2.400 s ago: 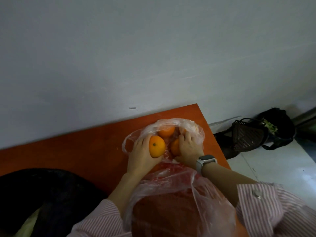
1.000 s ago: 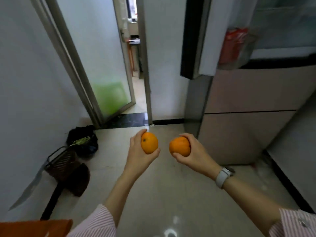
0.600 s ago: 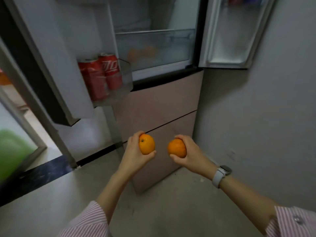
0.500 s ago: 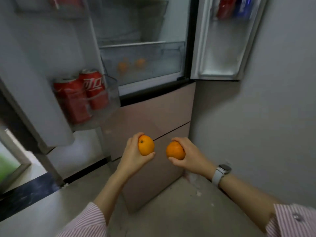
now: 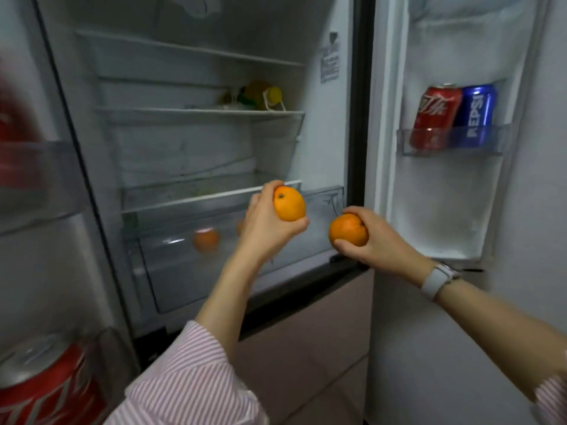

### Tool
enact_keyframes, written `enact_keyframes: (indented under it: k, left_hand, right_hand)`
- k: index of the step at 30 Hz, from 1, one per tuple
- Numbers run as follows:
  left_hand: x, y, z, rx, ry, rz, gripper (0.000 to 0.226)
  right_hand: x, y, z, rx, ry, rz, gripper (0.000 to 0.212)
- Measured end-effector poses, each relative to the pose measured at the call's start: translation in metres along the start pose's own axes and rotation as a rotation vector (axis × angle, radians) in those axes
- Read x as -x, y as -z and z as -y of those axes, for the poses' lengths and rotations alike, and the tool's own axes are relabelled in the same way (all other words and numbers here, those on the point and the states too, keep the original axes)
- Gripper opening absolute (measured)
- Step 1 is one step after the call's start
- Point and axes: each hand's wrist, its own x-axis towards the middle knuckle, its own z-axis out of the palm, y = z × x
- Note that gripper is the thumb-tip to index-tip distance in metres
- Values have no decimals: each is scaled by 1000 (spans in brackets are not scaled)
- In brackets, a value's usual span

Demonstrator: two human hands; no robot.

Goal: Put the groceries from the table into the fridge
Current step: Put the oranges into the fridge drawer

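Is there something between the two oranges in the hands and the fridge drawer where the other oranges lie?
Yes: the clear drawer front looks closed, with an orange behind it. Both hands hold oranges; the doors are open.

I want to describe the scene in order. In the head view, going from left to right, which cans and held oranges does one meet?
Near red can → left-hand orange → right-hand orange → red door can → blue can.

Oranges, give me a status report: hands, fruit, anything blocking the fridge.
Left hand grips one orange; right hand grips the other orange. Fridge doors open, nothing blocking. Clear drawer already holds oranges.
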Motion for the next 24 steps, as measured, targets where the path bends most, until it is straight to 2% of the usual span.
enact_keyframes:
  k: [4,7,9,16,20,24]
  left_hand:
    - [-81,11,10,-104,-46,-23,71]
    - [-130,18,29,-361,-92,77,71]
    - [-157,21,42,-450,-61,174,70]
    - [-210,19,94,-585,108,343,70]
    - [-216,5,123,-826,95,592,71]
    - [-213,-12,160,-887,62,815,66]
  right_hand:
    - [-89,13,-6,-43,105,-29,58]
    - [-152,9,-16,-83,180,-34,57]
    - [-195,3,-22,-89,213,9,58]
    - [-292,-52,-30,17,179,583,53]
    - [-324,-99,-44,164,182,814,54]
    - [-344,-140,-63,303,137,1005,45]
